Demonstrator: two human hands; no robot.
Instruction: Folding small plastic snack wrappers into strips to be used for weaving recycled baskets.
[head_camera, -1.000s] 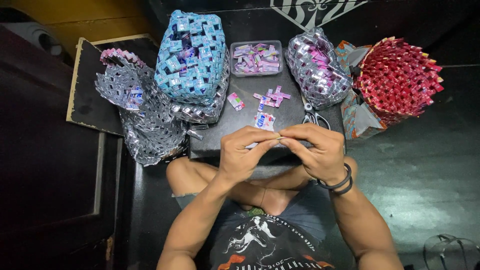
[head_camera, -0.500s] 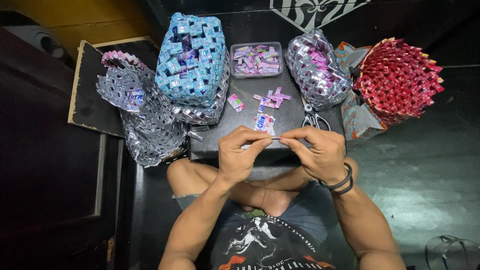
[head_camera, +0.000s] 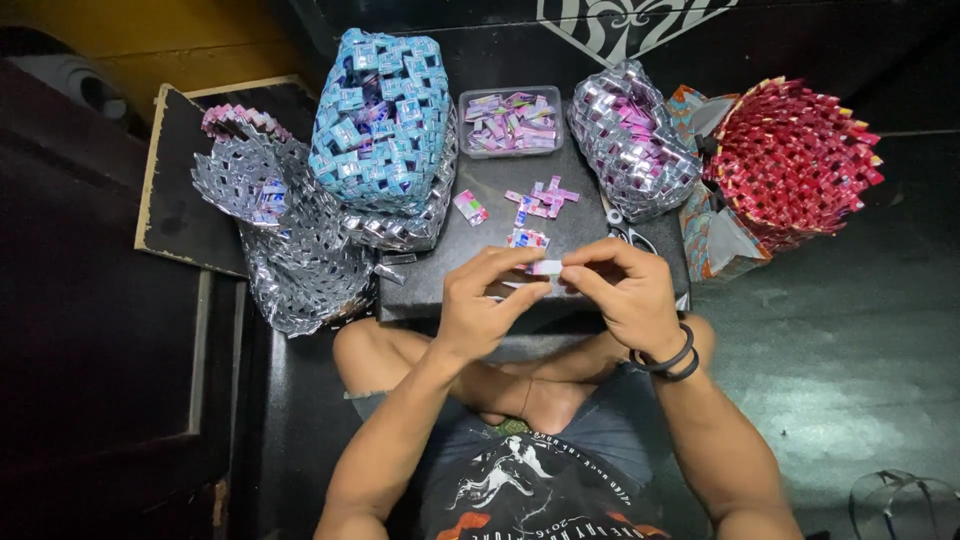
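Observation:
My left hand (head_camera: 487, 298) and my right hand (head_camera: 622, 290) meet over the near edge of a small dark board (head_camera: 500, 220). Both pinch one small folded wrapper strip (head_camera: 546, 267), pale pink and white, between fingertips. Just beyond it on the board lie a folded wrapper piece (head_camera: 527, 238), a loose cluster of pink and blue folded pieces (head_camera: 541, 197) and a single pink piece (head_camera: 470, 207). A clear plastic tub (head_camera: 510, 122) at the back holds several more folded pieces.
A blue woven wrapper bag (head_camera: 380, 115) stands back left over silver woven work (head_camera: 290, 240). A silver woven basket (head_camera: 632, 140) and a red woven basket (head_camera: 795, 155) sit at the right. Scissors (head_camera: 632, 237) lie by my right hand. My crossed legs are under the board.
Both hands have stayed together on the strip; the fingers have shifted slightly along it, working the fold. Nothing else on the board has moved.

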